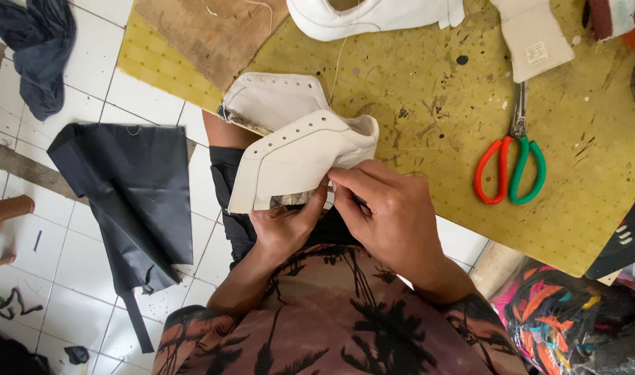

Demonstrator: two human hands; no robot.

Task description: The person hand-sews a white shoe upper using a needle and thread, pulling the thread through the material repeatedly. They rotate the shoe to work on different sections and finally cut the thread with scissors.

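A cream white leather shoe upper [293, 142] with rows of eyelet holes rests partly on the edge of the yellow table [415, 90] and partly over my lap. My left hand [286, 226] grips its lower edge from underneath. My right hand [387, 208] pinches the same edge from the right, fingertips meeting the left hand's. A thin thread runs up from the upper toward a second white shoe [373, 15] at the table's far edge.
Scissors [510, 163] with one red and one green handle lie on the table to the right. A brown board [213, 35] and a beige tongue piece [536, 38] lie farther back. Black sheet material [133, 187] lies on the tiled floor at left; a colourful bag [560, 312] sits lower right.
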